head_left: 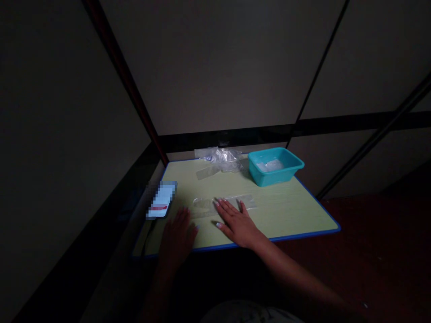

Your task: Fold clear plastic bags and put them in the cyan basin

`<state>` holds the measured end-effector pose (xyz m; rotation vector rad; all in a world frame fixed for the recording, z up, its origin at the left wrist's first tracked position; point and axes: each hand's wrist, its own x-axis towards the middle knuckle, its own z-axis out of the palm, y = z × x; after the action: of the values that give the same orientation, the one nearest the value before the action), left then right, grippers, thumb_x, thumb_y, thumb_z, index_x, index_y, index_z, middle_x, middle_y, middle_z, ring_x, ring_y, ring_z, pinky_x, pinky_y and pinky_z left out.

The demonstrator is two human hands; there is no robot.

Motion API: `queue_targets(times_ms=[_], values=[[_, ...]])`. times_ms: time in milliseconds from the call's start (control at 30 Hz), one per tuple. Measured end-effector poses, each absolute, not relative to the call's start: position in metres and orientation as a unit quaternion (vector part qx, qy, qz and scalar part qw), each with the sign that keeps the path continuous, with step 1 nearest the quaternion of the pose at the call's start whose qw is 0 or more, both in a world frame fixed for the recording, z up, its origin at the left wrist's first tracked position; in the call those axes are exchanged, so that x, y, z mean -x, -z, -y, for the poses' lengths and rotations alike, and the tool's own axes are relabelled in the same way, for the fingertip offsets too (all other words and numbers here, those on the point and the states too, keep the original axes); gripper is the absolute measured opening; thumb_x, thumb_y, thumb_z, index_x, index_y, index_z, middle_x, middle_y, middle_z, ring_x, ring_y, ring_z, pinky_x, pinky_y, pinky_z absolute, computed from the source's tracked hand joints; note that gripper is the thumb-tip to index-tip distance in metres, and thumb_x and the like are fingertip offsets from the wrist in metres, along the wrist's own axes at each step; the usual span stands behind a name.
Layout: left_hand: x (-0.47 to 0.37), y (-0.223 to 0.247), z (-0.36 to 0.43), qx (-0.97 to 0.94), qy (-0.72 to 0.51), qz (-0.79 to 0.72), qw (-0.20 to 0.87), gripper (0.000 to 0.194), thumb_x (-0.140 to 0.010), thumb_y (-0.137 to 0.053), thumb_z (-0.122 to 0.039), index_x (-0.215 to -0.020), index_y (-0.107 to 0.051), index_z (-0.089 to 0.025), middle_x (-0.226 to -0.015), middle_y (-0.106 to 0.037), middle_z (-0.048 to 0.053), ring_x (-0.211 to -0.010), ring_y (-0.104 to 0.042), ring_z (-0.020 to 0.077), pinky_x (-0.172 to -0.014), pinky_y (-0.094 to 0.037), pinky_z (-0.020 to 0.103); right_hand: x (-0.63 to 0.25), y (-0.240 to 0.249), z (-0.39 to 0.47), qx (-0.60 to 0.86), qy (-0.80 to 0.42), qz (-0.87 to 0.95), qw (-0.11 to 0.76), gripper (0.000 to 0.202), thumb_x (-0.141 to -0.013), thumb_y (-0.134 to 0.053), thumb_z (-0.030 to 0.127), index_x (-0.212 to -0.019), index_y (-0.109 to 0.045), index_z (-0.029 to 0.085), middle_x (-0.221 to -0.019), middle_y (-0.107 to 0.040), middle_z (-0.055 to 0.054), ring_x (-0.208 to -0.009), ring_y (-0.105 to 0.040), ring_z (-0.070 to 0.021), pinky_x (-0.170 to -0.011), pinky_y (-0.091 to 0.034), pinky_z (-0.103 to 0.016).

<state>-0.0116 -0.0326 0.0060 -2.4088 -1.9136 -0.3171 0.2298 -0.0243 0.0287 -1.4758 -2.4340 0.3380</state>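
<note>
A clear plastic bag (202, 205) lies stretched out sideways on the pale table, near its front. My right hand (235, 223) rests flat across the bag's right half, fingers extended and thumb apart, covering part of it. At the bag's left end, my left hand (180, 231) lies palm down with its fingers stretched out. It is in shadow, and whether its fingertips touch the bag I cannot tell. Neither hand grips anything.
Crumpled clear plastic bags (224, 158) are heaped at the table's back edge. A turquoise basin (272, 176) at the back right has clear plastic inside. A lit phone (162, 199) lies at the left. The table (286, 215) has a blue rim; walls stand behind and left.
</note>
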Motion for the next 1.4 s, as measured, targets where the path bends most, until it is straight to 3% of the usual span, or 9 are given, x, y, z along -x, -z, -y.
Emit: queue_targets(times_ms=[200, 300, 467, 600, 733, 900, 1067, 1233, 1400], values=[[0.014, -0.003, 0.03, 0.781, 0.089, 0.617, 0.039, 0.053, -0.093, -0.037, -0.034, -0.142, -0.042, -0.015, -0.151, -0.038, 0.014, -0.141, -0.032, 0.0275, -0.112, -0.03, 0.052, -0.28, -0.049, 0.0, 0.629, -0.062, 0.758, 0.164, 0.04, -0.095, -0.042, 0.03, -0.13, -0.054, 0.014, -0.131, -0.057, -0.014, -0.122, -0.048, -0.0245, -0.103, -0.036, -0.039], [0.015, -0.004, 0.028, 0.78, 0.078, 0.62, 0.042, 0.055, -0.093, -0.035, -0.035, -0.143, -0.041, -0.012, -0.152, -0.036, 0.015, -0.142, -0.031, 0.0285, -0.112, -0.029, 0.053, -0.303, -0.055, -0.019, 0.66, -0.05, 0.741, 0.116, 0.028, -0.091, -0.051, 0.029, -0.113, -0.061, 0.014, -0.114, -0.062, -0.014, -0.11, -0.053, -0.0257, -0.092, -0.042, -0.034], [-0.001, -0.009, 0.03, 0.785, 0.093, 0.611, 0.042, 0.057, -0.091, -0.039, -0.034, -0.144, -0.038, -0.011, -0.153, -0.03, 0.017, -0.142, -0.028, 0.0329, -0.108, -0.026, 0.064, -0.304, -0.05, -0.036, 0.685, -0.048, 0.718, 0.113, 0.028, -0.085, -0.064, 0.035, -0.105, -0.06, 0.016, -0.11, -0.06, -0.015, -0.108, -0.053, -0.0292, -0.084, -0.043, -0.035], [-0.044, -0.019, 0.031, 0.837, 0.096, 0.538, 0.021, 0.06, -0.092, -0.041, -0.035, -0.148, -0.031, -0.014, -0.156, -0.024, 0.014, -0.145, -0.022, 0.0299, -0.111, -0.021, 0.063, -0.299, -0.044, -0.036, 0.688, -0.062, 0.712, 0.129, 0.025, -0.083, -0.067, 0.036, -0.096, -0.061, 0.016, -0.109, -0.062, -0.015, -0.106, -0.054, -0.0308, -0.081, -0.042, -0.036], [-0.089, -0.028, 0.021, 0.857, 0.092, 0.508, 0.008, 0.065, -0.093, -0.04, -0.046, -0.148, -0.031, -0.013, -0.157, -0.022, 0.013, -0.146, -0.019, 0.028, -0.115, -0.017, 0.059, -0.305, -0.041, -0.037, 0.669, -0.101, 0.721, 0.15, 0.016, -0.083, -0.067, 0.033, -0.087, -0.061, 0.018, -0.099, -0.066, -0.007, -0.1, -0.057, -0.0243, -0.077, -0.041, -0.031], [-0.107, -0.023, 0.003, 0.829, 0.082, 0.553, -0.007, 0.064, -0.096, -0.029, -0.05, -0.147, -0.033, -0.012, -0.157, -0.024, 0.011, -0.146, -0.021, 0.0264, -0.114, -0.018, 0.059, -0.313, -0.033, -0.042, 0.656, -0.151, 0.718, 0.179, 0.017, -0.086, -0.062, 0.031, -0.096, -0.058, 0.018, -0.087, -0.069, 0.0, -0.078, -0.061, -0.0137, -0.066, -0.04, -0.023], [-0.104, -0.016, 0.0, 0.828, 0.077, 0.555, -0.016, 0.067, -0.096, -0.023, -0.054, -0.148, -0.029, -0.012, -0.157, -0.022, 0.009, -0.146, -0.021, 0.0233, -0.115, -0.018, 0.057, -0.311, -0.031, -0.043, 0.657, -0.159, 0.713, 0.185, 0.021, -0.085, -0.062, 0.038, -0.087, -0.06, 0.017, -0.081, -0.068, -0.003, -0.073, -0.059, -0.0154, -0.062, -0.036, -0.023], [-0.105, -0.017, 0.002, 0.825, 0.076, 0.56, -0.021, 0.069, -0.095, -0.023, -0.056, -0.149, -0.029, -0.013, -0.157, -0.022, 0.01, -0.146, -0.02, 0.0255, -0.115, -0.015, 0.058, -0.305, -0.039, -0.037, 0.666, -0.133, 0.709, 0.189, 0.011, -0.085, -0.06, 0.026, -0.078, -0.059, 0.017, -0.085, -0.067, -0.009, -0.085, -0.058, -0.0206, -0.065, -0.032, -0.026], [-0.106, -0.019, 0.003, 0.822, 0.085, 0.561, -0.033, 0.071, -0.095, -0.023, -0.058, -0.149, -0.028, -0.013, -0.157, -0.02, 0.009, -0.146, -0.018, 0.026, -0.116, -0.011, 0.058, -0.3, -0.049, -0.037, 0.664, -0.16, 0.7, 0.21, 0.006, -0.087, -0.055, 0.021, -0.09, -0.059, 0.017, -0.074, -0.066, -0.004, -0.066, -0.057, -0.0158, -0.058, -0.03, -0.024]])
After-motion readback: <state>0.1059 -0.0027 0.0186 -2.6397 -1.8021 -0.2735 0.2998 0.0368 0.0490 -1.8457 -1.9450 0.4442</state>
